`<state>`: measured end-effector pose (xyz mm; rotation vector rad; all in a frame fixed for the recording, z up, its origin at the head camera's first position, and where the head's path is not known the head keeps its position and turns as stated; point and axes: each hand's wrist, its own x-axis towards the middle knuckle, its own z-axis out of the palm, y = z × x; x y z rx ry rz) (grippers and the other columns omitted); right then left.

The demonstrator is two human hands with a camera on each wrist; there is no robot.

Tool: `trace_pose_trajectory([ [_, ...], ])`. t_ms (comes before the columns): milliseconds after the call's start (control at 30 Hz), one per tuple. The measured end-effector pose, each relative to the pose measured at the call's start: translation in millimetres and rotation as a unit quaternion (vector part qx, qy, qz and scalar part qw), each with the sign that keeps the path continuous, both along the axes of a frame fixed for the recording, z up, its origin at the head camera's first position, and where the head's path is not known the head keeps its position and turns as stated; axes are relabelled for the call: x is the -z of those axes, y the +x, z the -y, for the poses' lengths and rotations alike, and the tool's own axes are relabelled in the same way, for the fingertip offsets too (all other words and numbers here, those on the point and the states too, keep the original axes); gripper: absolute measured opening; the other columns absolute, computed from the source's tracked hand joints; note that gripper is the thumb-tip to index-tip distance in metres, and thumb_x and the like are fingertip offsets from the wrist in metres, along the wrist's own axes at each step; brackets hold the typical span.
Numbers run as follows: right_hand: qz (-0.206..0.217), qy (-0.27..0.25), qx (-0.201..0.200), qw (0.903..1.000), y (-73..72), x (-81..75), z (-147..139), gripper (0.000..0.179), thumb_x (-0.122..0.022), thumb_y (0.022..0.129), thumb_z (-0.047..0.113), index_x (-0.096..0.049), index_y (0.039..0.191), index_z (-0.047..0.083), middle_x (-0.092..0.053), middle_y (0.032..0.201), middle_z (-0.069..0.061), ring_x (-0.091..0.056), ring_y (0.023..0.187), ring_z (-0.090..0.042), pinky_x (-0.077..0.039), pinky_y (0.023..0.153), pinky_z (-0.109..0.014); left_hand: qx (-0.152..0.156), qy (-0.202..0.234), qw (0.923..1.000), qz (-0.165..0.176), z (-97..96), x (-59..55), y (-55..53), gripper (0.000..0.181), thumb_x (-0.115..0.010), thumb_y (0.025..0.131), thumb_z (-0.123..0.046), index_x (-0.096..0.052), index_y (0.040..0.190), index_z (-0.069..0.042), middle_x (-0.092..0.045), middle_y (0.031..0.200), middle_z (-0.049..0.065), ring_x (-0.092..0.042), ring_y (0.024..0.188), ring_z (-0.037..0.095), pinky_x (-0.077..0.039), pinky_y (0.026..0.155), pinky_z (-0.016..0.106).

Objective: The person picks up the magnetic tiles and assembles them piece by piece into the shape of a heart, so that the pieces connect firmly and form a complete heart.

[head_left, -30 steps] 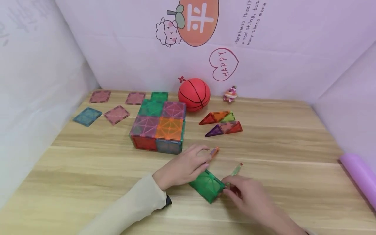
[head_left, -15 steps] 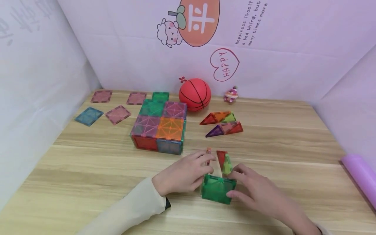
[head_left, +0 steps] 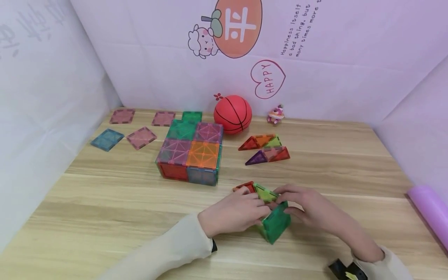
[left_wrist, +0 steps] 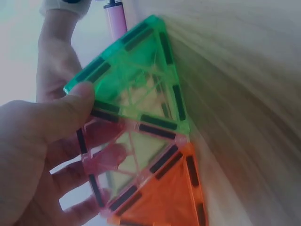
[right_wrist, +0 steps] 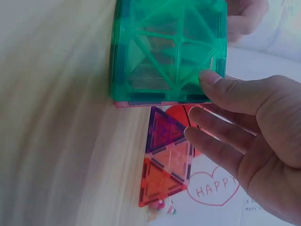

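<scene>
My left hand point(head_left: 238, 212) holds a standing strip of see-through magnetic tiles. In the left wrist view its thumb lies at the join of a green triangle tile point(left_wrist: 136, 70) and a pink one point(left_wrist: 134, 155), with fingers behind; an orange triangle tile point(left_wrist: 164, 197) follows. My right hand point(head_left: 309, 204) pinches the edge of an upright green square tile point(right_wrist: 155, 52), thumb on its face. That square closes the near end of the piece. Beyond the left fingers show a red triangle tile point(head_left: 249, 186) and a lime triangle tile point(head_left: 265, 193) of the far side.
A low box of square tiles point(head_left: 204, 154) stands left of the hands. Two strips of triangle tiles point(head_left: 263, 140) lie behind them. Loose pink tiles point(head_left: 141, 137) and a blue tile point(head_left: 107, 139) are far left. A red ball point(head_left: 232, 114) and small figurine point(head_left: 275, 114) stand near the wall.
The right hand has left the lime strip for the green square. The piece has turned so the square faces front right. The left hand has moved right along the strip.
</scene>
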<state>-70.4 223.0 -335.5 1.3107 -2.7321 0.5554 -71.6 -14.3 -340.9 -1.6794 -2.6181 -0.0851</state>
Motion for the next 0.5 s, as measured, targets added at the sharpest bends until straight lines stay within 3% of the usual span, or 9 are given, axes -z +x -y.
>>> trace_pose_trajectory([
  [133,0.017,0.013,0.022,0.9995,-2.0,1.0,-0.9,0.024,-0.075,0.079,0.009,-0.068,0.101,0.017,-0.063,0.115,-0.001,-0.065,0.099,-0.019,-0.055,0.078,-0.035,-0.003,-0.003,1.0,0.003,-4.4,2.5,-0.7,0.016,-0.059,0.093,-0.038,-0.062,0.102,-0.025,-0.067,0.103,-0.013,-0.058,0.095,0.005,-0.037,0.073,0.019],
  [300,0.054,0.006,0.073,0.9959,6.5,5.0,5.3,0.023,-0.069,0.087,0.035,-0.066,0.103,0.019,-0.06,0.12,-0.001,-0.062,0.104,-0.015,-0.054,0.082,-0.036,-0.025,0.023,0.9987,0.036,0.2,7.5,-8.7,0.019,-0.058,0.092,-0.042,-0.061,0.098,-0.024,-0.064,0.092,-0.014,-0.057,0.09,0.005,-0.042,0.078,0.021],
  [400,0.082,0.004,0.107,0.9909,16.1,8.1,12.9,0.036,-0.064,0.087,0.048,-0.064,0.108,0.019,-0.056,0.126,-0.006,-0.063,0.083,-0.002,-0.055,0.078,-0.033,-0.06,0.021,0.9969,0.046,6.3,12.2,-15.4,0.024,-0.059,0.091,-0.046,-0.063,0.099,-0.023,-0.063,0.091,-0.013,-0.058,0.091,0.006,-0.045,0.089,0.025],
  [500,0.115,0.004,0.127,0.9852,23.5,9.0,18.5,0.046,-0.063,0.085,0.054,-0.062,0.112,0.016,-0.051,0.131,-0.011,-0.054,0.064,0.008,-0.053,0.069,-0.027,-0.088,0.016,0.9944,0.056,11.0,17.6,-22.8,0.025,-0.063,0.089,-0.045,-0.065,0.096,-0.021,-0.064,0.089,-0.01,-0.058,0.084,0.007,-0.047,0.087,0.025],
])
